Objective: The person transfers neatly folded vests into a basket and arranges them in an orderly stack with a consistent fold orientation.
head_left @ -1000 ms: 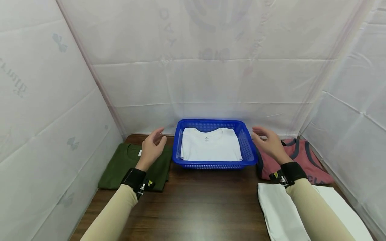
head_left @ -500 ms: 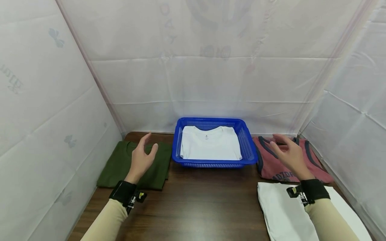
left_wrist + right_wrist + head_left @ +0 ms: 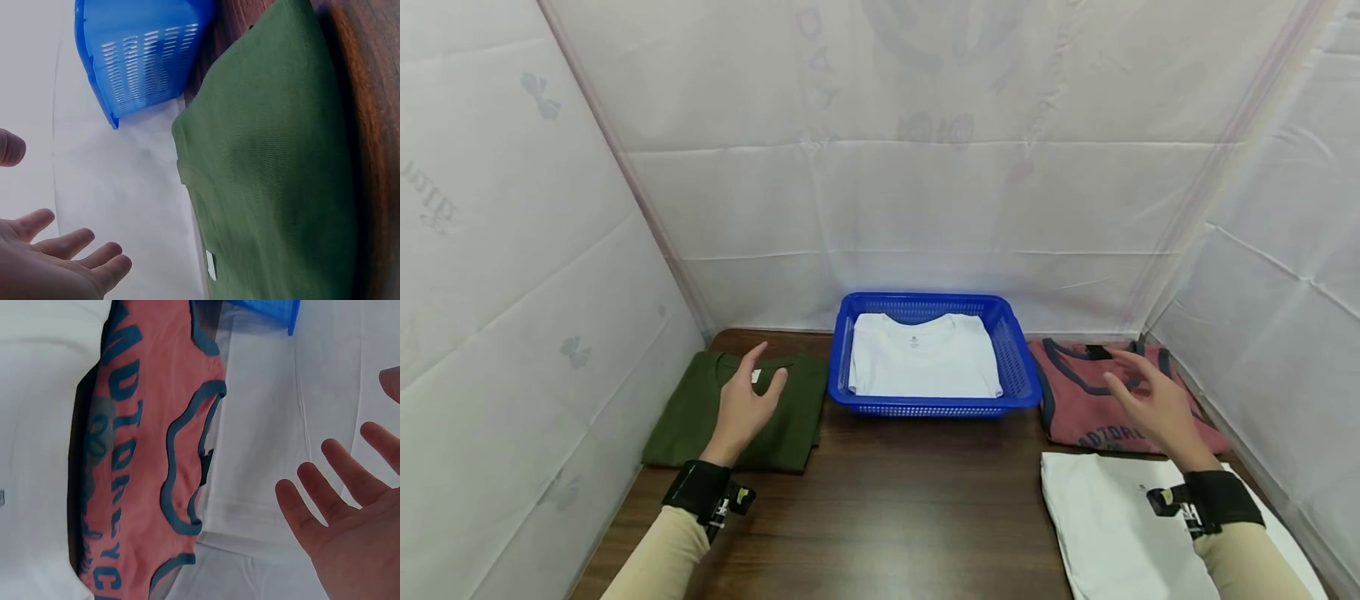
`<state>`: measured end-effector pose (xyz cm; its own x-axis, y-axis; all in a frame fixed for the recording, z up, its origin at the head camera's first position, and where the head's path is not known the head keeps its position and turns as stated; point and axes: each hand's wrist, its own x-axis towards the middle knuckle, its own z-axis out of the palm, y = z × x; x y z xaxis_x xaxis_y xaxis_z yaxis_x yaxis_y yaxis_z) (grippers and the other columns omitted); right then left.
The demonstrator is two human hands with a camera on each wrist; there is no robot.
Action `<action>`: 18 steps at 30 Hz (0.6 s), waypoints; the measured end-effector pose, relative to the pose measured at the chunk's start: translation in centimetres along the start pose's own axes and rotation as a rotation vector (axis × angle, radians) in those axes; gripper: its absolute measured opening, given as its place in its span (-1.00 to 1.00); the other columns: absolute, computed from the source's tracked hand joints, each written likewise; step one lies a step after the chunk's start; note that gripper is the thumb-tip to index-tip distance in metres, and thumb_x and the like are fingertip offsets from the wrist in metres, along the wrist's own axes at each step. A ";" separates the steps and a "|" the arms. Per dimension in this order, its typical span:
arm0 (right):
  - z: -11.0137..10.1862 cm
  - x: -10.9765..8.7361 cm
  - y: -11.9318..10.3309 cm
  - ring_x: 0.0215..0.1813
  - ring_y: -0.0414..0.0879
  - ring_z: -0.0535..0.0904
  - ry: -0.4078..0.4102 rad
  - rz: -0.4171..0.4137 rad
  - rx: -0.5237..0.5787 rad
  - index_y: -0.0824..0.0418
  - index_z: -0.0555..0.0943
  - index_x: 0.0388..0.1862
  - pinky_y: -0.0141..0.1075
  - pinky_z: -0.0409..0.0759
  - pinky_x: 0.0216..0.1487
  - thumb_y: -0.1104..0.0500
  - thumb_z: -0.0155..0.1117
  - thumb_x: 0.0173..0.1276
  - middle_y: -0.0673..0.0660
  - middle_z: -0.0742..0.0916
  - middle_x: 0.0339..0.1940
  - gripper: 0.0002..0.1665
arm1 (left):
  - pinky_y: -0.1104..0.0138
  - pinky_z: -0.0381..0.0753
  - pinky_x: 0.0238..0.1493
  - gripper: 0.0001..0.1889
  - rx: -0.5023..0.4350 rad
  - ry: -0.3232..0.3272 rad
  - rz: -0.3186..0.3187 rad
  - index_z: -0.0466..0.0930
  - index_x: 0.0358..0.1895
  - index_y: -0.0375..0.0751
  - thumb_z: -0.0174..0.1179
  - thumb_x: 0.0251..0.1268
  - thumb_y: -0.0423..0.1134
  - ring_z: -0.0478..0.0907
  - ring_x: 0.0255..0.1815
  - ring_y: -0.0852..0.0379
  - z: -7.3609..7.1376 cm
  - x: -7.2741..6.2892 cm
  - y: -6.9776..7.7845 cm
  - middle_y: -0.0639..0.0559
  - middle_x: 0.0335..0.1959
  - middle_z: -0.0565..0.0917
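My left hand point(image 3: 747, 408) hovers above the folded dark green shirt point(image 3: 681, 425), thumb and fingers apart and holding nothing. Over the folded pink shirt with dark trim point(image 3: 1078, 408) is my right hand point(image 3: 1161, 408), likewise spread and holding nothing. Between the hands stands a blue plastic basket point(image 3: 932, 408), with a folded white shirt point(image 3: 925, 362) lying in it. In the left wrist view the left fingers point(image 3: 65, 242) are apart from the green shirt point(image 3: 269, 150). The right wrist view has the right fingers point(image 3: 325, 487) spread away from the pink shirt point(image 3: 147, 425).
A folded white cloth point(image 3: 1108, 517) lies at the front right, partly under the right forearm. The brown wooden table point(image 3: 895, 500) carries everything. White fabric walls point(image 3: 925, 208) enclose the back and both sides.
Both hands have moved outward and down, away from the basket's sides. The left is now over the green shirt, the right further right over the pink one. The basket's place is about the same.
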<state>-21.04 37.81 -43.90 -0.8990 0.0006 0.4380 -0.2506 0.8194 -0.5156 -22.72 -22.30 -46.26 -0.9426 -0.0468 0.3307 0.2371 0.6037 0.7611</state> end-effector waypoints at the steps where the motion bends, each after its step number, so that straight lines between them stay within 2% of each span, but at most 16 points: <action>1: -0.2 -0.1 0.2 0.15 0.30 0.56 -0.012 0.011 -0.003 0.28 0.43 0.47 -0.25 0.53 0.03 0.03 0.27 0.54 0.44 0.64 0.21 -0.36 | -0.25 0.27 0.39 -0.34 0.005 -0.004 -0.004 0.14 0.62 -0.18 0.08 0.62 -0.06 0.24 0.49 -0.38 0.0 0.0 -0.1 -0.35 0.54 0.27; 4: -0.7 -0.5 0.8 0.23 0.42 0.50 -0.054 0.066 0.000 0.32 0.31 0.54 0.18 0.53 0.11 -0.01 0.26 0.56 0.51 0.57 0.28 -0.26 | -0.28 0.28 0.38 -0.33 0.025 -0.016 -0.013 0.14 0.62 -0.20 0.10 0.61 -0.04 0.25 0.48 -0.41 -0.1 -0.1 -0.3 -0.35 0.55 0.27; 6: -1.0 -0.9 1.2 0.28 0.50 0.44 -0.076 0.102 0.004 0.35 0.21 0.59 0.38 0.46 0.12 -0.03 0.24 0.56 0.57 0.50 0.32 -0.18 | -0.30 0.28 0.37 -0.31 0.043 -0.031 -0.015 0.12 0.62 -0.20 0.09 0.61 -0.02 0.24 0.48 -0.42 -0.1 -0.1 -0.5 -0.36 0.55 0.26; 13: -1.7 -2.1 3.0 0.29 0.60 0.37 -0.124 0.148 -0.022 0.38 0.07 0.63 0.45 0.43 0.11 -0.06 0.19 0.59 0.65 0.40 0.38 -0.10 | -0.30 0.21 0.42 -0.28 0.063 -0.093 -0.041 0.07 0.64 -0.22 0.08 0.61 0.01 0.16 0.53 -0.40 -0.4 -0.2 -0.9 -0.36 0.58 0.19; 18: -2.2 -3.2 4.7 0.30 0.66 0.31 -0.172 0.201 -0.048 0.42 -0.02 0.64 0.51 0.36 0.10 -0.11 0.17 0.59 0.70 0.33 0.39 -0.02 | -0.29 0.18 0.45 -0.28 0.088 -0.103 -0.039 0.09 0.63 -0.27 0.08 0.61 -0.01 0.13 0.55 -0.39 -0.7 -0.5 -1.3 -0.36 0.59 0.18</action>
<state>-18.52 42.92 -46.07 -0.9777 0.0720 0.1971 -0.0475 0.8390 -0.5420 -22.43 -23.56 -47.01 -0.9709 0.0078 0.2393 0.1825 0.6710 0.7187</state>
